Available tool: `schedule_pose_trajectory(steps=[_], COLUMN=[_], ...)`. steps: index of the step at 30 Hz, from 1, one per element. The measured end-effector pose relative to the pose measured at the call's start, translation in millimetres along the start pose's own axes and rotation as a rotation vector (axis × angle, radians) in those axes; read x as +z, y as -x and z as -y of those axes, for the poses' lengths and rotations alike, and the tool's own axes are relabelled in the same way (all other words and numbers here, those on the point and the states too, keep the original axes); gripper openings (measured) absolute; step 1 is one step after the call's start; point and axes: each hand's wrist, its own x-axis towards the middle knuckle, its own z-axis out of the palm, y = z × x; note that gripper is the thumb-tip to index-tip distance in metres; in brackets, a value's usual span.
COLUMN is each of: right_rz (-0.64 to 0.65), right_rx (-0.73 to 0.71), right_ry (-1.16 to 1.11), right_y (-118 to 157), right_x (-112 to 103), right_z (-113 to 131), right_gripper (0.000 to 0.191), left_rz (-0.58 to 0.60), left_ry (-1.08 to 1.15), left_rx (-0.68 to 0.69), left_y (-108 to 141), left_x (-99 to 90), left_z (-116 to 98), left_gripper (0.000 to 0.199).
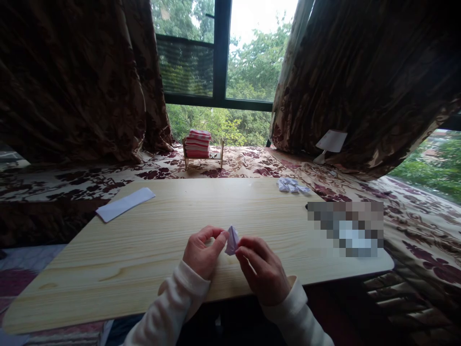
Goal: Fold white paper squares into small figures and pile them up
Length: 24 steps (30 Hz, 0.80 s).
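Observation:
A small piece of folded white paper (pixel 232 240), pointed at the top, is held up between my two hands over the near part of the wooden table (pixel 173 206). My left hand (pixel 203 251) pinches its left edge between thumb and index finger. On the other side, the fingertips of my right hand (pixel 264 269) are closed on its lower right corner. Several small folded paper pieces (pixel 292 186) lie together at the table's far right corner. A stack of flat white paper strips (pixel 126 203) rests at the far left.
Behind the table, a floral-covered ledge (pixel 248 161) carries a small wooden rack (pixel 221 156) with folded red-and-white striped cloths (pixel 198 143) on it. A white lamp (pixel 331 142) stands farther right. A pixelated patch hides something on the table's right side. Dark curtains flank the window.

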Motion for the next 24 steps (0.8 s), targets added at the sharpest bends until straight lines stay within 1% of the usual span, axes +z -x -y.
schedule_pose_trajectory(steps=[3,7,9,13,15,17,19,21,24], right_rz=[-0.023,-0.180,-0.219,-0.209,-0.169,-0.110,-0.066,-0.046,-0.042], right_rx=[0.054,0.240,0.336,0.546,0.630,0.652,0.627,0.608,0.617], right_ry=[-0.060,-0.231,-0.290,-0.403,-0.469,-0.527,-0.574,-0.617,-0.672], right_y=[-1.0,-7.5,-11.5,-15.8,-16.0,-15.7,-15.4,-15.2,-14.5], right_x=[-2.6,-3.1,-0.2,7.0,8.1,7.1,5.1,3.5,3.1], right_z=[1.3,-1.7,-5.5,-13.6,-15.7,-15.9,-14.8,-13.5,-13.2], right_gripper=[0.023,0.017,0.013,0.016,0.018,0.019,0.018,0.018,0.018], left_rz=[-0.012,0.004,0.025,0.061,0.071,0.078,0.080,0.073,0.067], left_ry=[0.024,0.041,0.053,0.105,0.143,0.178,0.190,0.181,0.157], left_rx=[0.023,0.070,0.088,0.084,0.061,0.039,0.029,0.032,0.039], left_y=[-0.6,-0.5,0.0,0.9,1.1,1.1,1.0,1.0,1.1], left_x=[-0.2,-1.5,-1.6,-1.6,-1.9,-2.2,-2.2,-1.8,-1.2], left_z=[4.0,7.2,7.1,6.5,6.4,5.8,4.5,2.7,0.6], left_gripper=[0.023,0.022,0.021,0.020,0.020,0.020,0.020,0.020,0.020])
